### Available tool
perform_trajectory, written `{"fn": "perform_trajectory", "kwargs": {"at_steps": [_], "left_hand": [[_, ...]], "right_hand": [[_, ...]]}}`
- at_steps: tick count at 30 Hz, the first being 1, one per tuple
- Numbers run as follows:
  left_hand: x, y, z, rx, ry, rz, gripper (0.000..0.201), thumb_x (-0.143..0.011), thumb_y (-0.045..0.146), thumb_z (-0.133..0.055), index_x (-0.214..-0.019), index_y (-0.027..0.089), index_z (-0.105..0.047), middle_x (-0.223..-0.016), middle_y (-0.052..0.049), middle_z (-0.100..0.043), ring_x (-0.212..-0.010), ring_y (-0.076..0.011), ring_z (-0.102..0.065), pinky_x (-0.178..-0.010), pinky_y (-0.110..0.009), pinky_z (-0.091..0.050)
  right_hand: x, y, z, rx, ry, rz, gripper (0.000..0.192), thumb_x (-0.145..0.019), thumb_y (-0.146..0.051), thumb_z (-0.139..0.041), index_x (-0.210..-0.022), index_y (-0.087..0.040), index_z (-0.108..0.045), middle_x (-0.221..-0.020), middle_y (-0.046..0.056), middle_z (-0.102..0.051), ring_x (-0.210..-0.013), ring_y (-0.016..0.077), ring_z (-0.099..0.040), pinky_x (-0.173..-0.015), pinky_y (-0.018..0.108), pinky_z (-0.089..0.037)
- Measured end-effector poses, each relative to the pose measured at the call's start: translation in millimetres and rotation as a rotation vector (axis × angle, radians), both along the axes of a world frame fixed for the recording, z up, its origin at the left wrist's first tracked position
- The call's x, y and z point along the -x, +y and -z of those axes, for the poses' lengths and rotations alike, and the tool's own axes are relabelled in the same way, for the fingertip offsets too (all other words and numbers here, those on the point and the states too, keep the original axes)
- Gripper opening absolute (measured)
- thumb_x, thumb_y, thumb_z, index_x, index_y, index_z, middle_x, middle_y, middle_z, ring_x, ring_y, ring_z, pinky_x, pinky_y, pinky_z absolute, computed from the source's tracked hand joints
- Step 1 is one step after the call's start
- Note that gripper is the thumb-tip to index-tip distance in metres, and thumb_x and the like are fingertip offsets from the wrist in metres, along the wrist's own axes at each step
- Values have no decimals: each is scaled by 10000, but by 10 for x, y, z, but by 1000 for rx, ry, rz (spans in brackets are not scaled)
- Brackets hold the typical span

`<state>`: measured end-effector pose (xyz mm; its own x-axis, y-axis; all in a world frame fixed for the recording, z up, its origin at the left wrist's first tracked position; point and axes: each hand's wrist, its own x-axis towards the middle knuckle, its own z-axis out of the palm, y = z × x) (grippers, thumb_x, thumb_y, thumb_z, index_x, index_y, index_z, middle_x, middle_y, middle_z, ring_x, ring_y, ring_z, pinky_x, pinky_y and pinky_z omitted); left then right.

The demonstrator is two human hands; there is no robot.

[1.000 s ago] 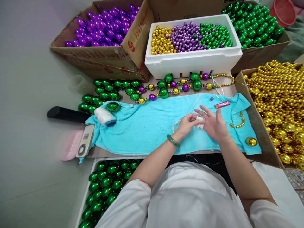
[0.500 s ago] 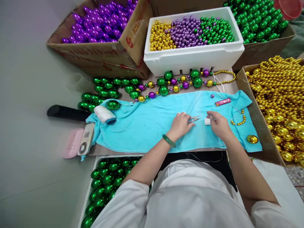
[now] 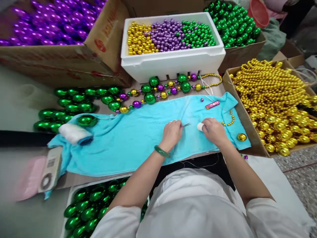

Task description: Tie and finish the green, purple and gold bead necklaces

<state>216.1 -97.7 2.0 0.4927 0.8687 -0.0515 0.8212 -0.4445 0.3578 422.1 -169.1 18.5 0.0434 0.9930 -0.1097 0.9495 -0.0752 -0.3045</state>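
Note:
My left hand (image 3: 171, 134), with a green bangle (image 3: 162, 151) at the wrist, is closed on small scissors (image 3: 186, 125) above the blue towel (image 3: 138, 138). Their thin tips stick out to the right past my fingers. My right hand (image 3: 216, 131) has its fingertips closed on a small white spool (image 3: 200, 126) at the towel's surface. To the right of that hand lie short runs of small gold beads (image 3: 231, 121) and one large gold bead (image 3: 241, 137). A pink lighter-sized packet (image 3: 212, 104) and a small purple bead (image 3: 202, 99) sit just beyond.
Behind the towel lies a strung bead garland (image 3: 150, 98). A white foam box (image 3: 173, 62) of small beads stands farther back. Cardboard boxes hold purple beads (image 3: 54, 23) and gold beads (image 3: 272, 86). A large thread cone (image 3: 74, 134) rests at the left, near big green beads (image 3: 74, 96).
The view has turned right, so the whole scene sits farther left. The scissors' blades look closer together, and the white spool is tilted under my right fingers.

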Motion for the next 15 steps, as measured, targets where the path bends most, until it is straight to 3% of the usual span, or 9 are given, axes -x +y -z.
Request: {"fn": "perform_trajectory", "kwargs": {"at_steps": [4, 6, 8, 11, 13, 15], "left_hand": [[91, 34, -55, 203, -309, -127, 90, -808, 284, -591, -773, 201, -590, -711, -7, -622, -676, -160, -550, -630, -266, -380], [143, 45, -94, 290, -468, -194, 144, -786, 336, -615, -761, 197, -586, -668, 19, -604, -637, -134, -536, -602, -237, -377], [194, 49, -136, 331, -585, -239, 178, -765, 357, -639, -757, 188, -587, -646, 30, -584, -619, -117, -524, -594, -221, -384], [271, 43, -197, 356, -686, -279, 204, -744, 365, -672, -767, 179, -592, -654, 27, -586, -620, -107, -531, -597, -216, -403], [327, 29, -237, 374, -732, -289, 203, -738, 354, -683, -771, 177, -591, -676, 22, -599, -632, -106, -543, -605, -217, -418], [387, 9, -277, 389, -769, -296, 197, -736, 342, -687, -769, 175, -588, -690, 18, -605, -638, -104, -549, -610, -218, -429]], "right_hand": [[-425, -240, -173, 232, -183, 353, 304, -894, -242, -408, -998, -154, -680, -899, 179, -688, -829, 293, -642, -709, 384, -456], [-631, -337, -199, 286, -191, 368, 279, -862, -209, -447, -998, -134, -677, -941, 202, -683, -861, 314, -647, -720, 402, -462], [-751, -383, -211, 218, -85, 348, 288, -822, -203, -512, -1050, -120, -666, -1048, 212, -668, -959, 331, -630, -787, 428, -467], [-744, -347, -255, -87, 395, 440, 356, -820, -329, -586, -1128, -157, -640, -1113, 147, -658, -930, 269, -631, -830, 415, -480], [-641, -269, -291, -261, 906, 548, 379, -848, -501, -555, -1040, -191, -657, -944, 77, -674, -725, 185, -624, -754, 373, -510], [-493, -168, -310, -303, 1355, 620, 469, -844, -632, -502, -862, -191, -661, -697, 17, -606, -514, 112, -527, -667, 330, -522]]}}
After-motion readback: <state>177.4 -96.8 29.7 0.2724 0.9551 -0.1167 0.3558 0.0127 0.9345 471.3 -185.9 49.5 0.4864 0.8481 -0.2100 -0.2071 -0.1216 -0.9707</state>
